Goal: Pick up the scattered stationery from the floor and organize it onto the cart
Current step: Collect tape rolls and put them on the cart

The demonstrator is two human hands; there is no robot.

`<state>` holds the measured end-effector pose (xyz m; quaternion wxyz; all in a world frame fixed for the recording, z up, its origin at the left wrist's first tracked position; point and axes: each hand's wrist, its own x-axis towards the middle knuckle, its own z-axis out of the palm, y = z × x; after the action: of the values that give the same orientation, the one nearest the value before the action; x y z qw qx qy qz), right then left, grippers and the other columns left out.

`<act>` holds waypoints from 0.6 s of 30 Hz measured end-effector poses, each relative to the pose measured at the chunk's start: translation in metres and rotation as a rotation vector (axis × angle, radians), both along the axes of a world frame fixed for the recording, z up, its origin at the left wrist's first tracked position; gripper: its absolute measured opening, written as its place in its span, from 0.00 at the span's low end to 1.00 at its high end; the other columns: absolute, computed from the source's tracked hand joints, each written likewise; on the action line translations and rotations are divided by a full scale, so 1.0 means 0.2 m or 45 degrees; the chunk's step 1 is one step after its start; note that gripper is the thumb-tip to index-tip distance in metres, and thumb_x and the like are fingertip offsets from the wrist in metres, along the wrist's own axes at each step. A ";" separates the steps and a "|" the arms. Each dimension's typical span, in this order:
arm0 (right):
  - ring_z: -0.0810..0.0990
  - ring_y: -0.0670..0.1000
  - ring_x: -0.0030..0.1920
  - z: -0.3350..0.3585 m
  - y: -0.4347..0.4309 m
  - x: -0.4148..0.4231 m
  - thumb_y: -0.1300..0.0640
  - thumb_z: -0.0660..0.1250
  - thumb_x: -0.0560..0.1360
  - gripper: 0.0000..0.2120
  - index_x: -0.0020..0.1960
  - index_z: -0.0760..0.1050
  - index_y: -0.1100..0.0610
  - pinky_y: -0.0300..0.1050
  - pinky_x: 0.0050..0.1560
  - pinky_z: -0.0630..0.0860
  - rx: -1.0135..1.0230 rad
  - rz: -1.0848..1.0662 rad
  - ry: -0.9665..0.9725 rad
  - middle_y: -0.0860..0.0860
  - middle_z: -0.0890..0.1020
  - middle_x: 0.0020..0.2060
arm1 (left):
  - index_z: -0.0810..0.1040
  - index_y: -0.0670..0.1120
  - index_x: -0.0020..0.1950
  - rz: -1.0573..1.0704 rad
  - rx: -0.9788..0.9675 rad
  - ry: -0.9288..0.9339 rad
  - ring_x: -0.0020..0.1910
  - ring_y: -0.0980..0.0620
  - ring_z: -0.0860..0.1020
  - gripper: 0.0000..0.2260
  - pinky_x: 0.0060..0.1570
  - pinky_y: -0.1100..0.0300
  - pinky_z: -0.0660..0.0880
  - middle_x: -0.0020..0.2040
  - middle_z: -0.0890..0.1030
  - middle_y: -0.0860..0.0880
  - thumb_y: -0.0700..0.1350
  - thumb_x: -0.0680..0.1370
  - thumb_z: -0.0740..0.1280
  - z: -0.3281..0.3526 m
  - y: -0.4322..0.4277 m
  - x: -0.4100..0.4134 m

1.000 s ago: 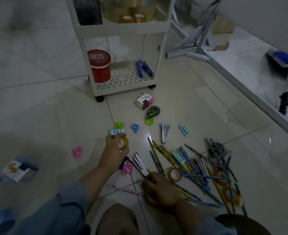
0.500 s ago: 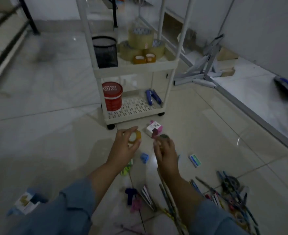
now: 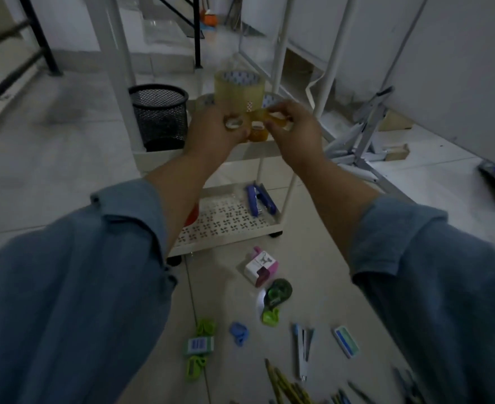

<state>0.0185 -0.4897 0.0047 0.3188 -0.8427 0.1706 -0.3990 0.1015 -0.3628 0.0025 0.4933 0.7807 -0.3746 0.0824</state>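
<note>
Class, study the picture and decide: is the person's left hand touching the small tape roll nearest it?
Touching. The head view shows the left hand with its fingers curled round the small tape roll, with no gap between them.

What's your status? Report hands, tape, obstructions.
Left hand grips a small tape roll, right hand grips a second roll. Both at the cart's middle shelf, beside the large clear tape rolls. Nothing in the way.
</note>
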 end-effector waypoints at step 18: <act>0.76 0.52 0.59 0.03 -0.11 0.10 0.57 0.64 0.77 0.12 0.58 0.79 0.56 0.41 0.59 0.69 -0.211 -0.186 0.531 0.54 0.78 0.60 | 0.75 0.35 0.57 0.454 0.421 0.137 0.57 0.40 0.76 0.12 0.50 0.53 0.71 0.58 0.77 0.37 0.35 0.79 0.54 -0.04 -0.06 0.18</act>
<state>0.0389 -0.5108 0.0098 0.1767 -0.9156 0.2599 -0.2509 0.1368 -0.3755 -0.0053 0.3558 0.9078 -0.2125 0.0641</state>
